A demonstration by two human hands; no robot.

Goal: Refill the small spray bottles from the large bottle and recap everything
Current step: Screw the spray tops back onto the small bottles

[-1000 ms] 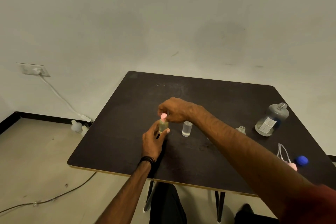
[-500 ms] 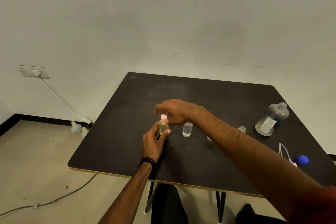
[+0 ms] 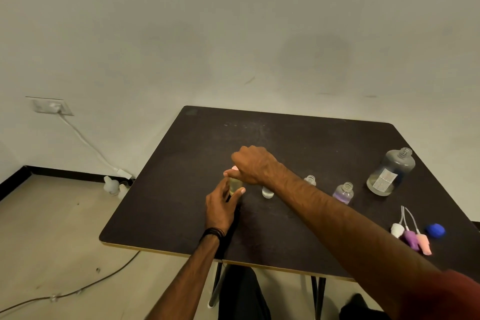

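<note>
A small bottle of yellowish liquid (image 3: 235, 186) stands on the dark table (image 3: 298, 143). My left hand (image 3: 220, 202) grips its body. My right hand (image 3: 253, 165) reaches over it and pinches its pink spray cap (image 3: 234, 168) from above. To the right stand a small clear bottle (image 3: 267, 192), partly hidden by my right arm, another uncapped clear bottle (image 3: 310, 180) and an uncapped bottle with purple liquid (image 3: 343, 193). The large clear labelled bottle (image 3: 391, 173) stands uncapped at the far right. Its blue cap (image 3: 435, 230) lies near white (image 3: 397, 230), purple (image 3: 411, 239) and pink (image 3: 423, 243) spray heads.
The table's front edge (image 3: 166, 252) runs close to my body, with metal legs below. A wall socket (image 3: 52, 106) with a white cable is on the left wall. Two pale bottles (image 3: 114, 186) stand on the floor, where a dark cord (image 3: 78, 291) also lies.
My right hand has settled back onto the pink cap after lifting slightly. The view has shifted left, bringing the purple bottle and the loose spray heads into sight.
</note>
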